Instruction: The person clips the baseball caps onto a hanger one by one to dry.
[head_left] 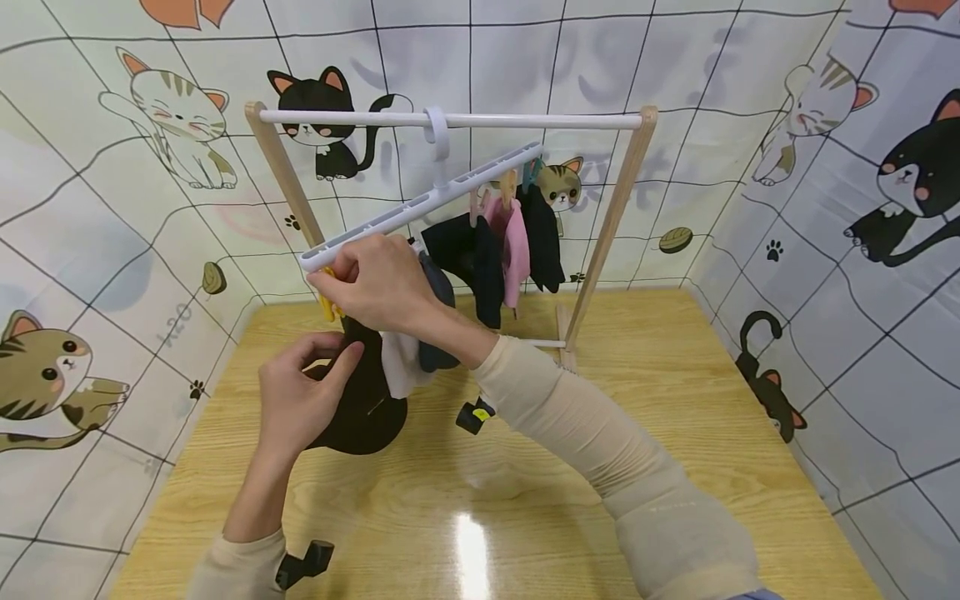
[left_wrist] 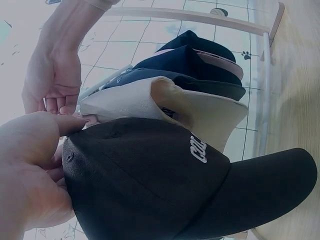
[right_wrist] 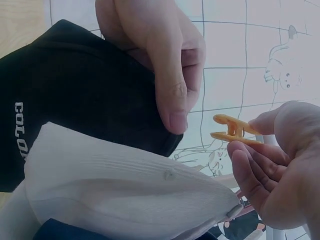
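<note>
My left hand point(head_left: 303, 392) pinches the crown edge of a black baseball cap point(left_wrist: 145, 170) with white lettering on its front. The cap's brim points down and away from the hand. Just above it, my right hand point(head_left: 390, 283) squeezes the tails of a yellow clothespin point(right_wrist: 227, 120) between thumb and fingers. That clothespin's jaws are apart, at the near end of a tilted white clip hanger point(head_left: 423, 205). In the right wrist view, a gap shows between the cap's edge and the clothespin. A white cap point(left_wrist: 120, 100) hangs right beside the black one.
A drying rack with a white top rail point(head_left: 517, 122) and wooden legs carries the hanger by its hook point(head_left: 437, 133). Further along hang a dark blue cap point(head_left: 438, 354), black caps and a pink cap point(head_left: 516, 250). Below lies the wooden table point(head_left: 420, 517); cat-print cloth surrounds it.
</note>
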